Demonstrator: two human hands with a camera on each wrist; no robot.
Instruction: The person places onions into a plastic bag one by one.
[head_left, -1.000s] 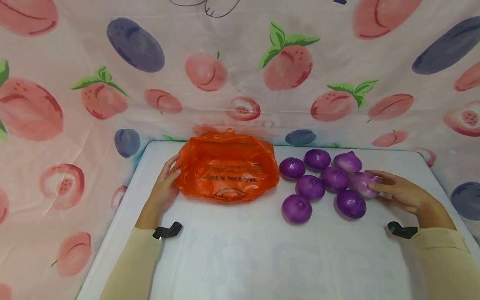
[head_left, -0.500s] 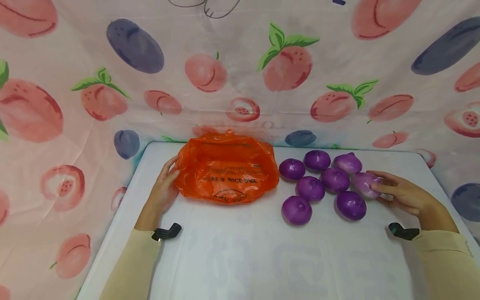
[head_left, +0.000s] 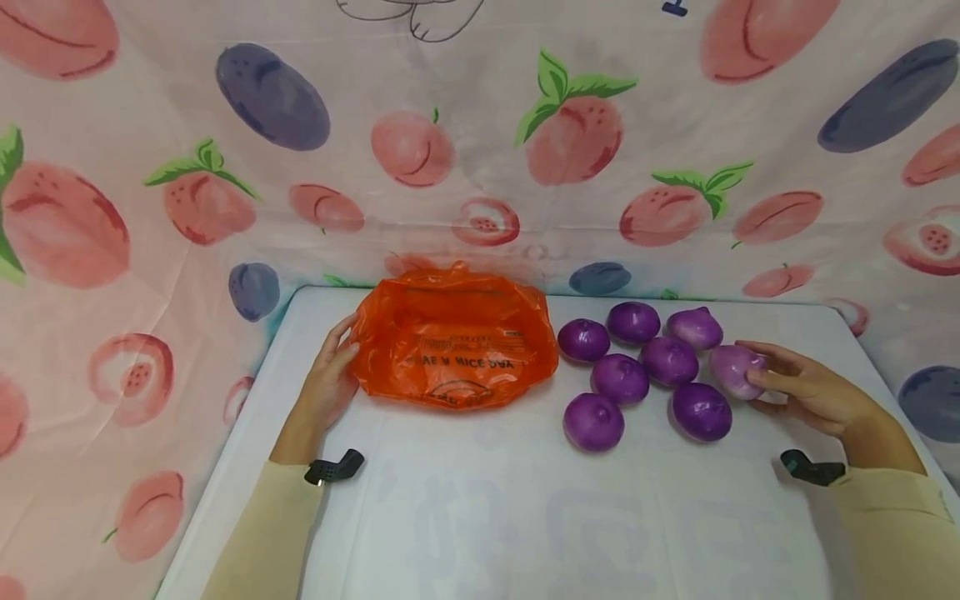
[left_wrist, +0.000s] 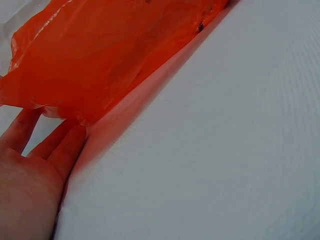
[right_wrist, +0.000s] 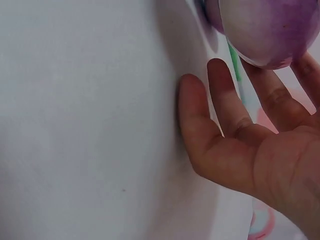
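Note:
An orange plastic bag with black lettering lies on the table, its wide mouth facing the head camera. At its left side is my left hand; in the left wrist view the fairly straight fingers touch the bag's edge. My right hand holds a pale purple onion between thumb and fingers at the right end of a group. The right wrist view shows this shiny, white-and-purple onion at the fingertips, with the other fingers spread below it.
Several darker purple onions lie close together between the bag and my right hand. One onion sits nearest the front. A white-covered table carries everything, with a fruit-print cloth rising behind its far edge.
The pale onion has shifted slightly right with my right hand, away from its neighbour. My left hand and the bag stay in place.

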